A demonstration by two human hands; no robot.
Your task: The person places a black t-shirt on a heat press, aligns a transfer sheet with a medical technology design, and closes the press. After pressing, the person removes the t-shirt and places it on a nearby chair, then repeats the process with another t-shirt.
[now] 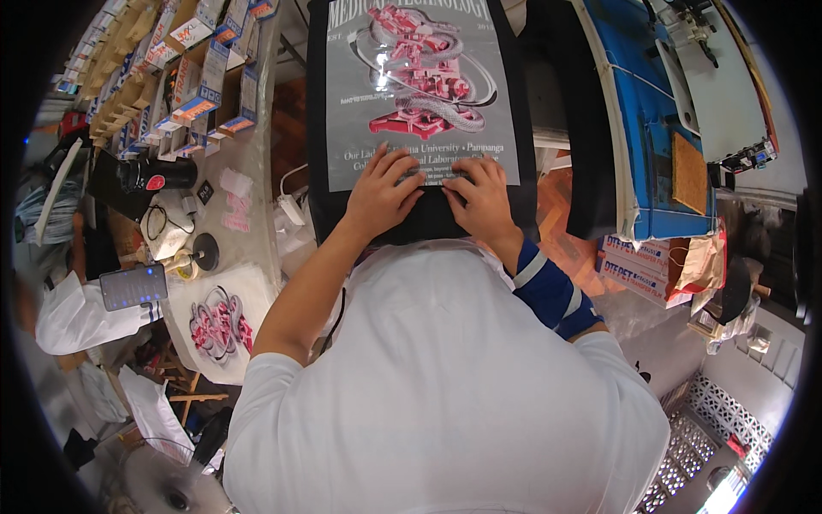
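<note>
A clear transfer film (341, 171) with a large printed design in red, black and white lies on a black cloth (428, 224), seemingly a garment laid over a flat support. My left hand (387, 193) rests on the film's lower part, its fingers spread and the thumb near the bottom edge. Beside it, my right hand (481, 197) lies on the same lower edge with bent, separated fingers. Both hands touch the film and cover part of its small print. A dark blue cloth with grey stripes (548, 287) wraps my right forearm.
Cardboard boxes (201, 81) are stacked at the far left. On the left table (248, 171) are a black cylinder (163, 175), a phone (133, 287) and a sheet printed with a similar red design (221, 330). A blue machine (638, 128) stands at the right, with film boxes (634, 267) below.
</note>
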